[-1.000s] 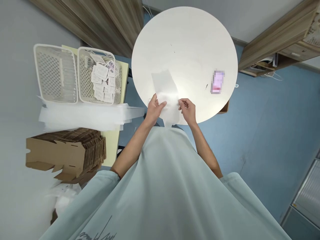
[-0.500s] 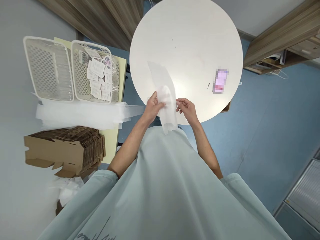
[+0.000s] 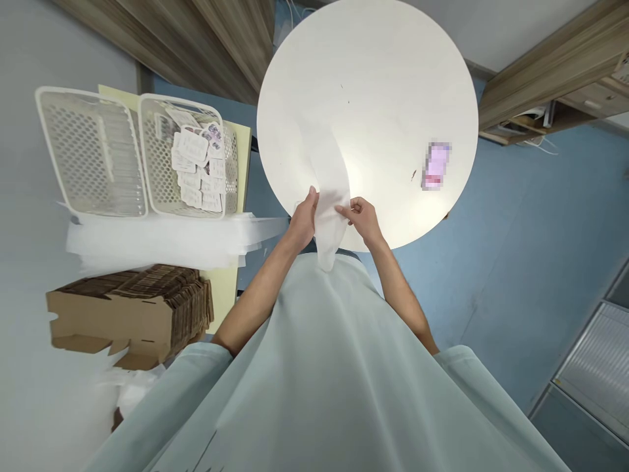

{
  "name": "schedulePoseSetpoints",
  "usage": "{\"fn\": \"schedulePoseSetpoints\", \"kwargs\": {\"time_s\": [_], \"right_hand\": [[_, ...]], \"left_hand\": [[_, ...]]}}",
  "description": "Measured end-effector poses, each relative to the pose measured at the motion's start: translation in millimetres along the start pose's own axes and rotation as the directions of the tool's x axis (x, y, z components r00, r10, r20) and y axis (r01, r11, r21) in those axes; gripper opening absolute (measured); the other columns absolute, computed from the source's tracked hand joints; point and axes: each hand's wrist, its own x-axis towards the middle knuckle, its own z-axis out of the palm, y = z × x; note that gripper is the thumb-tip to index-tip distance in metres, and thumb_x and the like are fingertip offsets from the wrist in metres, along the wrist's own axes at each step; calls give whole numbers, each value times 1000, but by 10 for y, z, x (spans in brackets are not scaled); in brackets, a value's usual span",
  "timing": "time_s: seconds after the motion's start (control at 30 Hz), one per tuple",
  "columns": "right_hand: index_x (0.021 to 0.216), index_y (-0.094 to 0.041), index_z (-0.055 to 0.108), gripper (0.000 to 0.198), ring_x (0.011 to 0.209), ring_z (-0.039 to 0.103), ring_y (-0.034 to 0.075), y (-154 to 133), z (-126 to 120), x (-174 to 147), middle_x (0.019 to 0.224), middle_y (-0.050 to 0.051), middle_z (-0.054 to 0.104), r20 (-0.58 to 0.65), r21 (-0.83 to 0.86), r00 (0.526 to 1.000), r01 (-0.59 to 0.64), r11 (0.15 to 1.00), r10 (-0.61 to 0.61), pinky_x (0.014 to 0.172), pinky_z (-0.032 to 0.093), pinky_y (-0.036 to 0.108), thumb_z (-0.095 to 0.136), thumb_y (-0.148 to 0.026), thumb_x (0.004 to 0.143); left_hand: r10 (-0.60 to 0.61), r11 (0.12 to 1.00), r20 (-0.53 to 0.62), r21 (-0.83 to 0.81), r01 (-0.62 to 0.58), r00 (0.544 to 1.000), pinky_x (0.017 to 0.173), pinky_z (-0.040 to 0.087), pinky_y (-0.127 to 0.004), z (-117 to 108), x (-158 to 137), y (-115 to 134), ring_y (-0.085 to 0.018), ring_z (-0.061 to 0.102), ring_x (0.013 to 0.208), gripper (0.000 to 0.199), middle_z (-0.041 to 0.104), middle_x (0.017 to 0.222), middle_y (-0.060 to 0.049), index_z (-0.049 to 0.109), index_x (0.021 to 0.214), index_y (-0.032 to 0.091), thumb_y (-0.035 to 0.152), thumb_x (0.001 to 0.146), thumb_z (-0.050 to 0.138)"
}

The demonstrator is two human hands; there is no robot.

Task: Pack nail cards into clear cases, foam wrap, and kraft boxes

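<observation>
A thin, translucent white sheet (image 3: 330, 216), perhaps foam or a sleeve, hangs over the near edge of the round white table (image 3: 383, 85). Its upper part lies across the tabletop, and its narrow lower end droops in front of my shirt. My left hand (image 3: 304, 219) grips the left edge, thumb pointing up and fingers mostly hidden beside or behind the sheet. At the opposite edge, my right hand (image 3: 363, 217) pinches it, the thumb lying on its face and the other fingers curled.
A phone-like pixelated object (image 3: 436, 166) lies on the table's right side. To the left, a yellow table (image 3: 225, 295) bears a basket (image 3: 181, 211) of printed cards, another basket (image 3: 105, 208), stacked white sheets (image 3: 162, 241) and folded cardboard boxes (image 3: 111, 321). Wooden furniture (image 3: 540, 65) stands at right.
My left thumb has come off the face of the sheet to its left edge. My right thumb has moved onto it from the right, and the sheet's lower end has narrowed.
</observation>
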Motion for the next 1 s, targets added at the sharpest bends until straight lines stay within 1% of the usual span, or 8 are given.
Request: {"fn": "schedulePoseSetpoints", "kwargs": {"time_s": [0.13,0.2,0.3,0.43,0.53,0.77,0.9,1.0], "right_hand": [[79,-27,61,63,71,60,17,31,74,53,72,-3,64,16,-21,1000,1,1000,0,64,54,32,101,-75,68],[83,-26,68,57,73,63,18,27,107,70,74,-2,68,49,-22,999,3,1000,-2,67,56,34,97,-75,72],[90,-25,77,49,77,68,20,12,139,93,86,1,77,96,-24,995,34,999,-31,75,60,37,90,-71,80],[96,-25,81,39,89,72,22,46,140,157,102,4,81,86,-74,995,61,995,-55,82,62,38,84,-63,87],[96,-26,80,35,97,74,22,116,111,226,113,5,81,-4,-130,996,82,988,-84,88,63,39,84,-60,87],[98,-26,76,36,101,72,22,198,-133,318,112,5,80,-161,-116,981,88,989,-106,95,64,41,81,-61,91],[98,-26,73,38,99,70,21,263,-353,394,103,5,78,-238,-100,967,71,992,-93,92,63,39,81,-62,91],[98,-25,71,39,95,69,20,369,-484,492,98,3,75,-284,-94,956,44,995,-69,90,62,38,80,-63,90]], "left_hand": [[-57,997,0,54,57,998,96,67,-44,-100,76,-9,-32,80,113,50,85,112,-10,79,117,22,64,92,88],[-105,989,47,113,99,993,94,66,-43,-161,127,-22,-30,80,109,53,85,110,-10,78,127,22,57,89,91],[-140,973,81,194,122,987,97,64,-44,-241,226,-55,-30,80,113,59,84,116,-12,74,139,22,53,91,88],[-100,965,-7,245,99,995,94,60,-40,-310,369,-109,-29,77,118,65,82,132,-13,71,146,24,46,88,88],[-69,960,-100,265,93,993,89,58,-37,-332,470,-134,-25,77,109,71,83,126,-12,69,149,23,44,84,91],[-19,930,-175,359,82,984,79,56,-36,-378,720,-119,-22,73,91,51,83,110,-11,76,132,20,37,84,84],[14,920,-252,383,87,967,75,56,-36,-471,874,-90,-20,67,81,56,78,98,-8,75,127,20,41,78,91],[-4,895,-269,429,123,963,70,55,-36,-530,993,-79,-20,63,75,38,69,79,-4,75,102,22,43,77,95]]}}
